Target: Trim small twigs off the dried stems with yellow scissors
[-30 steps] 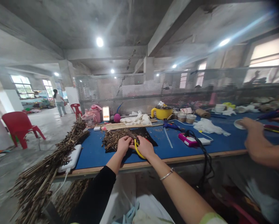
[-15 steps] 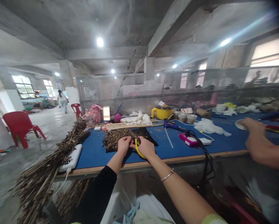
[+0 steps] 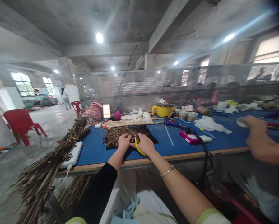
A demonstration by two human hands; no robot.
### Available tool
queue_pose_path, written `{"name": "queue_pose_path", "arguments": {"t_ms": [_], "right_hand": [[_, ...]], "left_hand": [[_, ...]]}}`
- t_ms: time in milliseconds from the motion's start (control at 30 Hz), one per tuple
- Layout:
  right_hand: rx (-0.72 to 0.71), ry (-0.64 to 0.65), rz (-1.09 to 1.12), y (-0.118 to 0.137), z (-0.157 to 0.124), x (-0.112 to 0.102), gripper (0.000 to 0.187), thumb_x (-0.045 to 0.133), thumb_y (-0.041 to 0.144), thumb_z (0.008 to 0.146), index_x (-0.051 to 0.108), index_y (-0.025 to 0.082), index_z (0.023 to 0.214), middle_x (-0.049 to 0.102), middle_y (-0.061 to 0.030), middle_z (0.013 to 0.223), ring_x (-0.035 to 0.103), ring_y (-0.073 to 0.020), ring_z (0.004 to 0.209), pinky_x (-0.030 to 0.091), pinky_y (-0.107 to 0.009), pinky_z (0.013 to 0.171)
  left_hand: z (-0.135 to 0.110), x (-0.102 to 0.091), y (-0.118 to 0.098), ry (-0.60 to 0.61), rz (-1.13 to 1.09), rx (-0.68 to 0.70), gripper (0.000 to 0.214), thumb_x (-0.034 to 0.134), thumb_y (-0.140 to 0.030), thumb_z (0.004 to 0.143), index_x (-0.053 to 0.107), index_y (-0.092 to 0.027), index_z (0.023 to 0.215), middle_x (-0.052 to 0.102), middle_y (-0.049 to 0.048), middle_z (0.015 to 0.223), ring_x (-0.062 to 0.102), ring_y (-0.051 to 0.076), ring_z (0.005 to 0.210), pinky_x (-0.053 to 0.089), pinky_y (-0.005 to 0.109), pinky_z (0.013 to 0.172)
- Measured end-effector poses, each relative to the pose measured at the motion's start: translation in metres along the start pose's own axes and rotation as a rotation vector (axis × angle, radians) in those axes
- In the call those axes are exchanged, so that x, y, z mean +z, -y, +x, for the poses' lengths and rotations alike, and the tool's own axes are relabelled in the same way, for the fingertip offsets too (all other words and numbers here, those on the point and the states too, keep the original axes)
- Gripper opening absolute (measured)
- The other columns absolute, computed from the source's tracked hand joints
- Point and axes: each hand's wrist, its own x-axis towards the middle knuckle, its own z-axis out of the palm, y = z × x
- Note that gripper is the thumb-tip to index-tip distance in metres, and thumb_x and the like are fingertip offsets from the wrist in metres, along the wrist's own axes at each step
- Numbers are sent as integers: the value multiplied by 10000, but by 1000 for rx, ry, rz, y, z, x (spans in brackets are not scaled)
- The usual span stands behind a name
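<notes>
My right hand (image 3: pixel 146 145) is closed round yellow-handled shears (image 3: pixel 139 147), whose blades are mostly hidden between my hands. My left hand (image 3: pixel 125 142) is closed beside the shears, fingertips pinched on a dried twig piece (image 3: pixel 131 132), largely covered by the fingers. Both hands are nearly touching, just above the table's front edge. Behind and left of them, a pile of short dried twigs (image 3: pixel 114 135) rests on a black cloth or bag (image 3: pixel 148 134). A long bundle of dried stems (image 3: pixel 43 158) hangs over the table's left corner.
A white power bank (image 3: pixel 74 153) with a cable lies by the bundle. On the blue table (image 3: pixel 162 152) stand a yellow pot (image 3: pixel 165 110), a blue glue gun (image 3: pixel 172 123), a magenta box (image 3: pixel 188 137) and white plastic (image 3: pixel 210 124). A co-worker's hand (image 3: pixel 254 124) holds a pale round thing at right.
The shears' blades, visible before, are now mostly hidden between my hands. My hands stay close together. The view has shifted slightly, and a person far left has walked on.
</notes>
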Motion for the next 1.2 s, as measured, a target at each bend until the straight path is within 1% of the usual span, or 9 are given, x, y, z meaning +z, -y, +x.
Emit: {"name": "queue_pose_path", "arguments": {"t_ms": [100,267,467,567,700,800,933,1033,1200], "right_hand": [[17,11,29,1,0,-2,531,514,641,656,506,219,978,600,-62,927,558,-203,871,364,-262,674],[32,-22,41,4,-1,-5,505,519,631,660,515,221,954,613,-47,914,571,-197,852,361,-251,648],[70,30,39,5,-2,-8,510,523,632,656,523,225,963,628,-50,881,584,-203,824,353,-248,622],[79,34,42,5,-3,-8,520,515,643,654,519,231,970,628,-53,884,584,-208,825,358,-255,628],[78,-16,18,5,-3,-6,590,526,656,631,497,210,1016,604,-78,947,561,-218,889,368,-269,677],[37,-15,-8,5,-2,-6,620,546,650,616,496,196,1037,591,-94,962,547,-225,915,369,-275,710],[1,-23,-11,4,-1,-4,628,542,652,618,491,195,1046,590,-91,951,545,-234,914,375,-288,718],[-1,-15,18,4,-1,-4,597,529,650,631,492,206,1028,593,-76,949,554,-221,898,378,-276,695],[36,9,52,6,-2,-7,516,527,629,653,507,217,964,606,-58,932,567,-204,873,368,-258,665]], "left_hand": [[0,0,0,18,15,15,131,579,-249,628,592,-118,625,589,18,545,510,84,461,392,175,445],[1,-1,0,37,41,23,184,596,-293,633,618,-115,673,609,35,579,521,93,474,387,181,444],[-1,-1,-1,37,22,24,180,598,-289,636,615,-110,653,597,32,561,501,83,453,380,178,440],[-1,0,-3,4,11,13,171,600,-270,635,617,-103,670,592,33,556,509,87,464,388,180,447],[-2,0,-6,-58,-65,-37,138,577,-230,647,606,-104,696,577,21,529,507,84,453,400,183,457],[-2,1,-7,-45,-79,-39,108,571,-220,643,585,-114,628,567,13,519,495,73,442,399,177,456],[-2,0,-6,-23,-26,-15,104,568,-215,626,563,-124,574,569,7,516,494,74,439,391,172,443],[-1,0,-3,1,-13,1,108,565,-224,623,562,-125,582,575,7,528,493,73,439,379,166,427],[-1,0,-4,21,-35,-20,140,578,-258,631,578,-118,634,577,11,542,495,74,442,372,164,420]]}}
